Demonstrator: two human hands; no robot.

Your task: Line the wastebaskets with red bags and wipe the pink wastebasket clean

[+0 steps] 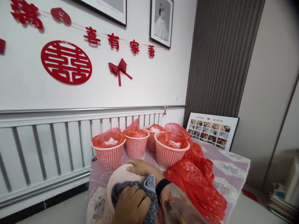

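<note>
A pale pink plastic basket point(116, 176) stands at the near edge of the table, its smooth solid face turned toward me and its perforated side below. My left hand point(133, 203) presses a bunched grey fuzzy cloth point(151, 194) against that face, fingers curled over it. Reaching across from the right, my right hand point(139, 168) grips the far edge of the same basket, thumb and fingers partly hidden. Just beyond are a lined pink basket point(109, 158) on the left and another lined basket point(169, 155) on the right.
Two more lined baskets, a middle one point(136, 147) and a rear one point(151, 143), stand behind. A heap of red plastic bags point(196, 180) covers the right side of the table point(235, 161). A white radiator point(53, 149) runs along the wall; a photo board point(210, 130) leans behind.
</note>
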